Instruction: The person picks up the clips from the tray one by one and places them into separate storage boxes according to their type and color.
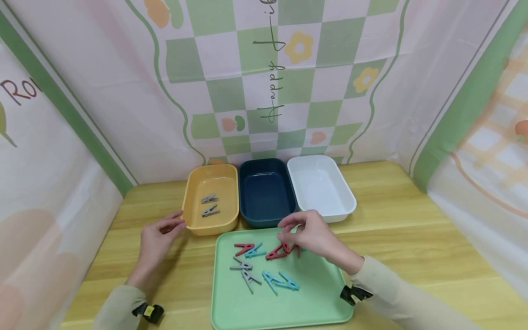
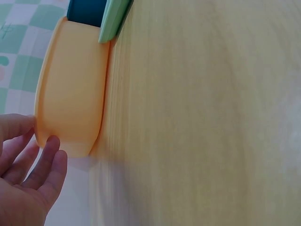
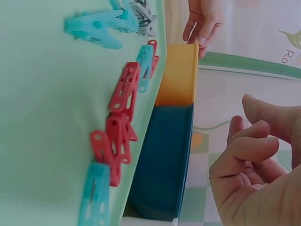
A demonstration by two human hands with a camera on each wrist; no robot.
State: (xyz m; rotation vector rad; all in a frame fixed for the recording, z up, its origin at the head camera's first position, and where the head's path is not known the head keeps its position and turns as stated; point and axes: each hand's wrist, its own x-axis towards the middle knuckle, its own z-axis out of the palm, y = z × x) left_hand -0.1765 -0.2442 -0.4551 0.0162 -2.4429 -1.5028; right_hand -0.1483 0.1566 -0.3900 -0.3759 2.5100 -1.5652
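My left hand (image 1: 158, 236) touches the near left corner of a yellow bin (image 1: 212, 224) with its fingers spread at the rim. Two grey clothespins (image 1: 210, 211) lie inside that bin. Over the far edge of a green tray (image 1: 247, 311), my right hand (image 1: 311, 233) hovers with thumb and bent fingers apart and nothing between them. Red clothespins (image 3: 124, 92) lie below it, partly hidden by the hand in the head view. Also on the tray are blue clothespins (image 1: 282, 280) and grey clothespins (image 1: 247, 272).
A dark blue bin (image 1: 267, 224) and a white bin (image 1: 340, 215) stand in a row beside the yellow one, behind the tray. All rest on a wooden table (image 1: 404, 220). A patterned cloth (image 1: 264, 91) hangs close behind the bins.
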